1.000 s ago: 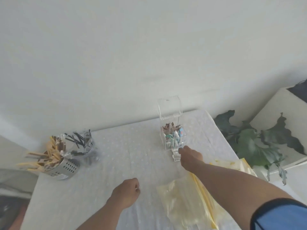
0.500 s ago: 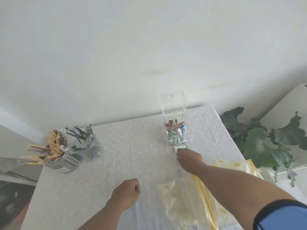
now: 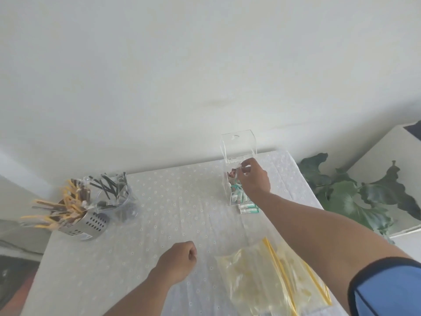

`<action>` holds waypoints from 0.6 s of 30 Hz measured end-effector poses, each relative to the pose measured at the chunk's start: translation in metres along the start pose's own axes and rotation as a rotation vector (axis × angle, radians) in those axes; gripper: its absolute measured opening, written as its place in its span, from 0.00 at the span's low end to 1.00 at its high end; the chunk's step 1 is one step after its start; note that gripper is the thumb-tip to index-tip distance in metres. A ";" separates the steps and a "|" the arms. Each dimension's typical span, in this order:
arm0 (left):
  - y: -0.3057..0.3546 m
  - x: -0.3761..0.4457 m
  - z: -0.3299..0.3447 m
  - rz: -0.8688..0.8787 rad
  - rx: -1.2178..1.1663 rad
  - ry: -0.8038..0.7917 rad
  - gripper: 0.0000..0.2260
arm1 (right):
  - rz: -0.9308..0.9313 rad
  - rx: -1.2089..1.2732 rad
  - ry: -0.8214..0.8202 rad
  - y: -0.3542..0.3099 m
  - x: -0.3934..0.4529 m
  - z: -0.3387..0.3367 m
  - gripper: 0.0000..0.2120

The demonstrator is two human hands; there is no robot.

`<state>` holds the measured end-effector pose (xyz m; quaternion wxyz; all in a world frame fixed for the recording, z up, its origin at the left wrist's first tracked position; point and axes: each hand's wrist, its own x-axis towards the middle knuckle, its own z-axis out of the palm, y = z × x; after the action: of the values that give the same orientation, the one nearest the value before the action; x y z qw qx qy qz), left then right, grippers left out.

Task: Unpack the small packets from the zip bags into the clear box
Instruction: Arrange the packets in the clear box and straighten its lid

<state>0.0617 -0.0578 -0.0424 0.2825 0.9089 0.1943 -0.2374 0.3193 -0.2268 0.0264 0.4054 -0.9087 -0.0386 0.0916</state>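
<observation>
The clear box point(image 3: 228, 187) stands at the table's far right with its lid point(image 3: 238, 144) tipped up, and it holds several small packets. My right hand point(image 3: 252, 177) is over the box's open top, fingers curled and pinching a small packet. Two green-and-white packets point(image 3: 248, 208) lie on the table against the box's front. Two yellow-striped zip bags point(image 3: 268, 279) lie flat at the near right, under my right forearm. My left hand point(image 3: 176, 261) rests on the table as a loose fist, holding nothing.
A perforated metal holder point(image 3: 88, 224) with yellow and brown sticks and a clear cup point(image 3: 123, 195) with dark sticks stand at the far left. The white dotted tablecloth point(image 3: 173, 201) covers the table. A leafy plant point(image 3: 348, 192) sits past the right edge.
My right hand rose from the table in front of the box to over its open top, carrying a packet. My left hand stayed put.
</observation>
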 end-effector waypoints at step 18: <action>0.000 0.000 0.009 -0.033 -0.050 0.054 0.08 | -0.136 -0.572 -0.196 0.090 -0.017 -0.007 0.09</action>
<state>0.0588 -0.0636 -0.0488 0.2961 0.9043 0.2227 -0.2122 0.3038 -0.2942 -0.0340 0.1327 -0.9681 -0.1625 0.1367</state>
